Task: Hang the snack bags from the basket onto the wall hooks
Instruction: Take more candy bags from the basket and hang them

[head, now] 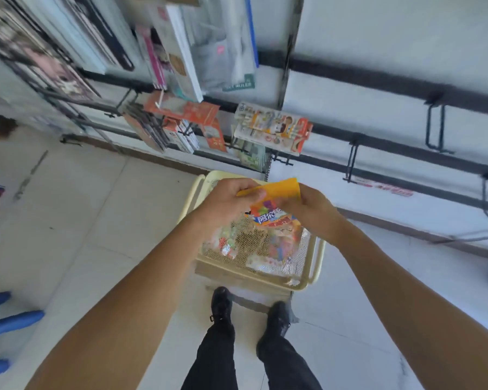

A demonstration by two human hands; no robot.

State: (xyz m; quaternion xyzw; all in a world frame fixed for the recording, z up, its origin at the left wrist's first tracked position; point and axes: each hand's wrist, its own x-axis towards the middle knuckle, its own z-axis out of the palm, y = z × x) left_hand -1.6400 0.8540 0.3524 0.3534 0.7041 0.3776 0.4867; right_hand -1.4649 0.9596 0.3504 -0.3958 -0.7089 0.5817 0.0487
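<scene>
The snack bag [273,201] is glossy printed plastic film with a plain orange header — smooth, catching light. Below it, the basket [313,266] is cream-painted metal with fine mesh walls and a rounded tube rim, holding more shiny, crinkled plastic packets [231,243]. The wall hooks [435,128] are thin black metal wire on matt black rails. The floor [96,220] is pale, smooth tile with a faint sheen.

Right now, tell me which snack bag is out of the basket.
The orange-topped bag, held by both hands; the others lie in the basket.
</scene>
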